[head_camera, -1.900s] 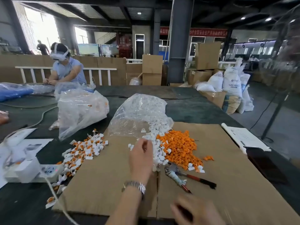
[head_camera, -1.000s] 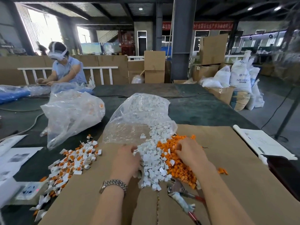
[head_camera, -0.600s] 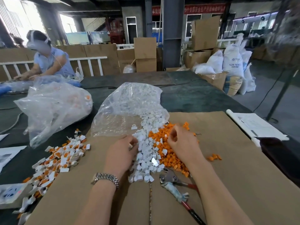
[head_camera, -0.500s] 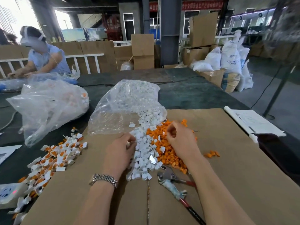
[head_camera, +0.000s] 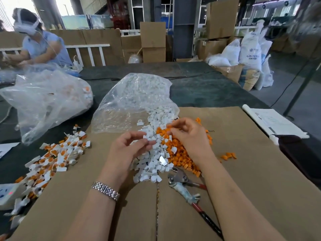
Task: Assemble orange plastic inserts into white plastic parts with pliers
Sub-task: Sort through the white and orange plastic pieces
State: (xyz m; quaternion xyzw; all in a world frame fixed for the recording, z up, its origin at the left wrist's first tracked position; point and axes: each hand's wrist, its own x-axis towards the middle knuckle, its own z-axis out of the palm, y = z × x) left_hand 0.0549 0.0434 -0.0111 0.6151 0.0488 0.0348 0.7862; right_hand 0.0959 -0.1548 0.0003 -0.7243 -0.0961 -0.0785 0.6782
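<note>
A pile of white plastic parts (head_camera: 152, 160) spills from a clear bag (head_camera: 133, 100) onto the cardboard sheet (head_camera: 251, 180). Beside it on the right lies a heap of orange inserts (head_camera: 182, 157). My left hand (head_camera: 126, 150) is raised over the white pile and pinches a white part (head_camera: 145, 136) between thumb and fingers. Over the orange heap, my right hand (head_camera: 189, 136) pinches an orange insert (head_camera: 169, 126) at its fingertips. The pliers (head_camera: 187, 188), with red handles, lie on the cardboard near my right forearm, held by neither hand.
Assembled white-and-orange pieces (head_camera: 53, 157) lie scattered at the left. A second clear bag (head_camera: 45, 100) sits behind them. Another person (head_camera: 40, 42) works at the far left. A white device (head_camera: 8, 193) sits at the left edge, papers (head_camera: 274, 122) and a dark object (head_camera: 298, 153) at the right.
Both hands have lifted off the piles. The left now pinches a white part, the right an orange insert. My view has tilted down and closer.
</note>
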